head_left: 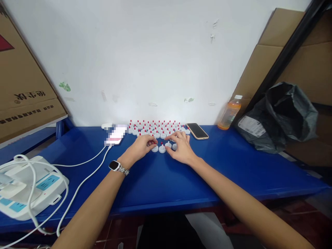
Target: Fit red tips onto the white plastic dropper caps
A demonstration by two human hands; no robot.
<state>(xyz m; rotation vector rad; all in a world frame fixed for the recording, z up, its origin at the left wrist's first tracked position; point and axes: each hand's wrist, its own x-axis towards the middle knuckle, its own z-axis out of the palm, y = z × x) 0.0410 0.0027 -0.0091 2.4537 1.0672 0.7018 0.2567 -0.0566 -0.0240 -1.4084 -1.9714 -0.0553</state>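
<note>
- White caps [158, 128] with red tips stand in rows near the back edge of the blue bench [160, 180], close to the wall [145, 52].
- A short front row of caps [162, 149] sits just before the main group, between the two hands.
- Left hand [142, 145] rests palm down at the front of the caps, fingers curled, thumb and forefinger pinched at a cap; how firmly it grips cannot be told.
- Right hand [181, 147] lies palm down just beside it, fingers spread loosely over the caps, touching them; whether it holds one cannot be told.
- A watch [114, 166] is on the left wrist.
- A phone [197, 131] lies face up just right of the caps, near the back edge.
- A blurred phone [116, 135] lies left of the caps, with a white cable [85, 178] running from it toward the front left corner.
- A white power strip [28, 188] sits at the front left corner, cables looped over it.
- A bottle [229, 113] of orange drink stands at the back, right of the phone.
- A black bag [280, 117] slumps at the back right, against cardboard [306, 65].
- A box [23, 86] with print leans at the far left.
</note>
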